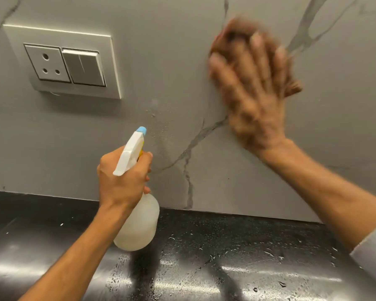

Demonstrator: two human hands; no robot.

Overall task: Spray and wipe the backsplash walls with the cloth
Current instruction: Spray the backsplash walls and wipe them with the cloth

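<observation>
Open across the wall (165, 61) between the socket plate (63, 61) and the right hand (254, 88). Blocked upper left by that raised plate, upper right by the hand pressed flat on the cloth (292, 88). Blocked low centre by the spray bottle (139, 224) gripped in the left hand (122, 181) above the table (226, 246).

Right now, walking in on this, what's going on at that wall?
A person is cleaning the grey veined backsplash. The left hand grips a white spray bottle, its blue nozzle aimed at the wall below and to the right of the socket plate. Fine droplets sit on the wall just past the nozzle. The right hand, blurred, presses a brownish cloth flat against the wall further right. The black counter below is speckled with water.
</observation>
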